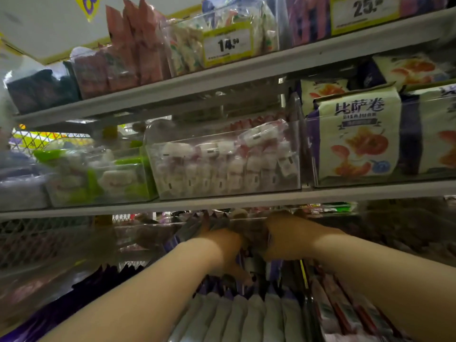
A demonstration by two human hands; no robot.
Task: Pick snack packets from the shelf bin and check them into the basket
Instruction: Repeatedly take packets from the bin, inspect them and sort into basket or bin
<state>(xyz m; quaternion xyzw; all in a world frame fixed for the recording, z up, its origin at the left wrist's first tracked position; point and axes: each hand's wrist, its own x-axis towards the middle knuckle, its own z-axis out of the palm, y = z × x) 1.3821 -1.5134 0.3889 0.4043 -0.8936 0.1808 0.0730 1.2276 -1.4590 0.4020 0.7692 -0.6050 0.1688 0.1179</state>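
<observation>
— Where do we find the snack packets (237, 314)?
— In the shelf bin (153, 224) on the lowest shelf in view, close to us. They stand on edge, pressed side by side from left to right. Their long axes run from near to far, and the crimped ends point up and away.
— And our hands?
— Both reach into the far part of the row. The left hand (229, 253) dips its fingers (243, 276) down between packets, but we cannot tell whether they pinch one. The right hand (288, 238) has its fingers curled round a dark, blurred bunch of packets between the two hands.
— What lies around?
— Red-striped packets (345, 314) stand just right of the bin. On the shelf above are a clear tub of white-and-pink sweets (222, 166) and, further right, a big purple bag (357, 134) printed with orange fruit. A yellow price tag (228, 44) sits on the top shelf.
</observation>
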